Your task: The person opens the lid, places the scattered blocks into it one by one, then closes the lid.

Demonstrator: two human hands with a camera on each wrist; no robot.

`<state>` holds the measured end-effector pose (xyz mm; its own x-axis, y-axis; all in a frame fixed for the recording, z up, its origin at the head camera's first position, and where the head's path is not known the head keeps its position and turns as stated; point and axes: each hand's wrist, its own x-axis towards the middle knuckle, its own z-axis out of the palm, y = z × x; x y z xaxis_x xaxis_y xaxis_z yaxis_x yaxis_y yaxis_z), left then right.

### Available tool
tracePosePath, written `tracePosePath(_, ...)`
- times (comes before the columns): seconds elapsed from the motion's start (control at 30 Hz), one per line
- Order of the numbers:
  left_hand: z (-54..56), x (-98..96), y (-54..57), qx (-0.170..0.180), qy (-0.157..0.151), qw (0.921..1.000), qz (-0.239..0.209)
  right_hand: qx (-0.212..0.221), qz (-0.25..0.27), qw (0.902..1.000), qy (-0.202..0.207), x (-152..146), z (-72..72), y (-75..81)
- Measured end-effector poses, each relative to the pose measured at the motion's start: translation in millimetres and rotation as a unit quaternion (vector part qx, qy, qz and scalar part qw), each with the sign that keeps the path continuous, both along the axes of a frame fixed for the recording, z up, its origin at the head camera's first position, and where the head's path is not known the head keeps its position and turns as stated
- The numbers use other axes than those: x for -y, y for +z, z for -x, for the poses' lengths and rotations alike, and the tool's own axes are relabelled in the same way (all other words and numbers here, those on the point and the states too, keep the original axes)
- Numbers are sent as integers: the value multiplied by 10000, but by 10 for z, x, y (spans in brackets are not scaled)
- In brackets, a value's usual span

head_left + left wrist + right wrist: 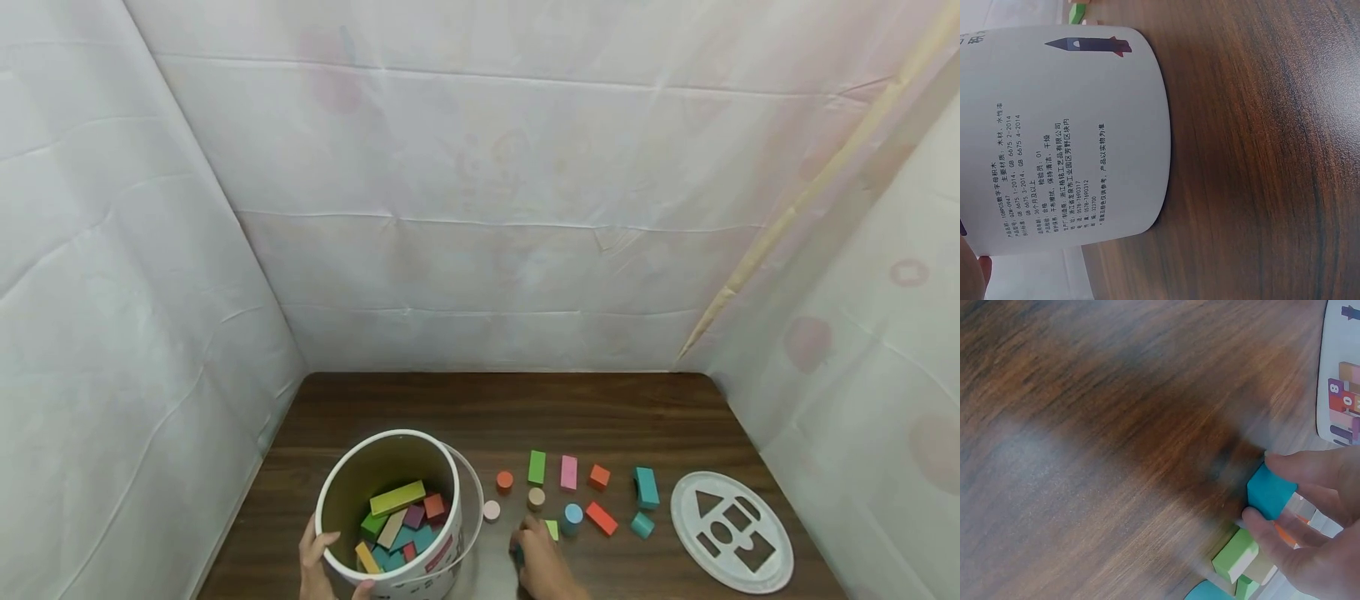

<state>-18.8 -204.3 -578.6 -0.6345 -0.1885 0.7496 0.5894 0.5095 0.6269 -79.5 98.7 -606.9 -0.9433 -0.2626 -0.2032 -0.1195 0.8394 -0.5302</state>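
Note:
A white bucket [386, 437] with a thin handle stands at the left of the table, tilted a little, with several coloured wooden blocks [397, 497] inside. My left hand [315, 562] holds it by its near left rim; in the left wrist view the bucket's printed side [1085, 144] fills the left half. Just right of the bucket, my right hand [542, 560] pinches a teal block [1270, 492] between thumb and fingers, low over the table. Beside that hand lies a light green block [552, 529], partly hidden by it in the head view.
Loose blocks lie right of the bucket, including a blue cylinder [572, 518], a pink block [568, 472], a red-orange block [602, 517] and a teal arch [646, 487]. A white lid with shaped holes [688, 533] lies at the table's right. White sheeting [480, 275] walls the table.

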Motion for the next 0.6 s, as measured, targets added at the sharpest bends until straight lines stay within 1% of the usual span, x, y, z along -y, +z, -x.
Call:
tracePosePath(0.3, -20, -42, 32, 152, 193, 9997, -61, 188, 116, 9997, 77, -6, 29, -16)
tracePosePath(0.43, -21, -42, 33, 155, 181, 9997, -106, 207, 193, 9996, 80, -9, 11, -10)
tracePosePath(0.6, -3, -35, 25, 52, 102, 9998, -154, 37, 77, 9999, 134, -11, -3, -7)
